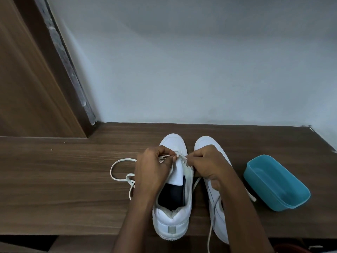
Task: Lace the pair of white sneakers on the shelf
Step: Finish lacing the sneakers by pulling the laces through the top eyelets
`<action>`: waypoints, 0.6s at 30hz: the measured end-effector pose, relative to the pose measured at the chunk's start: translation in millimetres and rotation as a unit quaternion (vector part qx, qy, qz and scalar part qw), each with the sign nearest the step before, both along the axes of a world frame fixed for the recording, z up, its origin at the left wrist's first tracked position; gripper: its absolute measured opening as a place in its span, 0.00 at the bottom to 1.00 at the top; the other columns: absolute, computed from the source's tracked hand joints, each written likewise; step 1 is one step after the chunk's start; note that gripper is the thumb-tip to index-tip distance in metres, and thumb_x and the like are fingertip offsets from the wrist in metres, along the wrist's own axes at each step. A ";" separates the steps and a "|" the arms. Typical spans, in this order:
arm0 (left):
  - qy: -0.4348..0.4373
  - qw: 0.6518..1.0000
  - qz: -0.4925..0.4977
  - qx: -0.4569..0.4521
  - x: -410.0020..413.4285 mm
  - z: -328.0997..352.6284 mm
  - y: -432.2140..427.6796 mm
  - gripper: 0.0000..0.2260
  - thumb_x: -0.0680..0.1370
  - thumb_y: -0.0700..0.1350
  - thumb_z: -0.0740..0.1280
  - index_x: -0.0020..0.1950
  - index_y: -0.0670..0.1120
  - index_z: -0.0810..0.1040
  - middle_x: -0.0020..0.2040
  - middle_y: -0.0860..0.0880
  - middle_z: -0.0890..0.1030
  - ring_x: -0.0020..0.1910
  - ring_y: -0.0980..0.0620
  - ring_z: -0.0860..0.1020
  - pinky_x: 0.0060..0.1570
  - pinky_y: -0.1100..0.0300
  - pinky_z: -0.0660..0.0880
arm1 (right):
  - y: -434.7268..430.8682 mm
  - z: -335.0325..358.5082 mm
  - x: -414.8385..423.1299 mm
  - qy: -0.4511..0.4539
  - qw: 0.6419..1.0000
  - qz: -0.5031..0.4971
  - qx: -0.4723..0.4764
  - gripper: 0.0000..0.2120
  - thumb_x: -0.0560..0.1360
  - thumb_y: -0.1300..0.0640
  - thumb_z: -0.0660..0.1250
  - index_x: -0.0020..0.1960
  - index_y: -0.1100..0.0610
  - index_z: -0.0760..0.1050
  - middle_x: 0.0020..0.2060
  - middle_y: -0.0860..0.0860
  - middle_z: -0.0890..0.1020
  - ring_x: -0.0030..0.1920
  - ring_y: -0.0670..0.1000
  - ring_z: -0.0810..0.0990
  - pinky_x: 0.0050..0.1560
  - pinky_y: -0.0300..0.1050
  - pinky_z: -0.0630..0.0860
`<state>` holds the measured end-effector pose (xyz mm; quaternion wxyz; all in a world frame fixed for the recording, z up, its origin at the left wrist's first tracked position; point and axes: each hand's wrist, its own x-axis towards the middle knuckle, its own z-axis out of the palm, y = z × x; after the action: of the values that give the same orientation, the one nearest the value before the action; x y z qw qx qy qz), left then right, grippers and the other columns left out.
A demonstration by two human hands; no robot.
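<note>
Two white sneakers stand side by side on the brown wooden shelf [63,179], toes toward the wall. The left sneaker [172,218] has its tongue up and its dark inside showing. My left hand [152,170] pinches a white lace [118,165] end over this shoe's front eyelets. Its slack loops onto the shelf to the left. My right hand [207,165] pinches the other lace end just beside it, at the same eyelets. My right forearm covers much of the right sneaker [217,203], from which a lace trails over the shelf's front edge.
A turquoise plastic tub [277,181] sits on the shelf right of the shoes. A pale wall rises behind the shelf and a wooden panel [27,79] stands at the left. The shelf's front edge runs just below the sneakers' heels.
</note>
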<state>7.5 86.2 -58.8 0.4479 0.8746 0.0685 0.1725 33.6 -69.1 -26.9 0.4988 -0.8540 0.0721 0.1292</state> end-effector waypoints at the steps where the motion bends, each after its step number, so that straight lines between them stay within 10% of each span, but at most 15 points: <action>1: 0.001 1.000 -0.001 0.002 0.6 -0.6 -1.1 0.03 0.71 0.46 0.77 0.41 0.55 0.86 0.39 0.62 0.84 0.42 0.65 0.81 0.41 0.66 0.74 | -1.4 -1.5 1.1 0.011 1.000 -0.001 0.021 0.06 0.67 0.63 0.69 0.38 0.59 0.86 0.40 0.59 0.86 0.44 0.61 0.85 0.48 0.62 0.82; 6: 0.009 1.000 -0.019 -0.005 3.7 -8.6 -5.7 0.04 0.72 0.44 0.76 0.41 0.53 0.86 0.41 0.58 0.85 0.42 0.59 0.82 0.42 0.60 0.76 | -10.4 -8.0 6.5 0.064 0.994 -0.002 0.083 0.10 0.71 0.72 0.69 0.40 0.59 0.85 0.42 0.62 0.86 0.48 0.62 0.84 0.54 0.61 0.82; 18: 0.012 0.994 -0.055 0.091 2.9 -4.6 -9.6 0.05 0.73 0.43 0.75 0.42 0.54 0.85 0.42 0.55 0.82 0.41 0.53 0.79 0.42 0.55 0.75 | -14.1 -7.6 7.0 0.068 0.988 0.012 0.140 0.07 0.73 0.72 0.71 0.48 0.63 0.84 0.43 0.61 0.86 0.37 0.51 0.83 0.33 0.39 0.80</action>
<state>10.4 76.5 -63.4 0.3746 0.9161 0.0091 0.1427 40.7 -83.2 -34.5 0.6056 -0.7660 0.0763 0.2016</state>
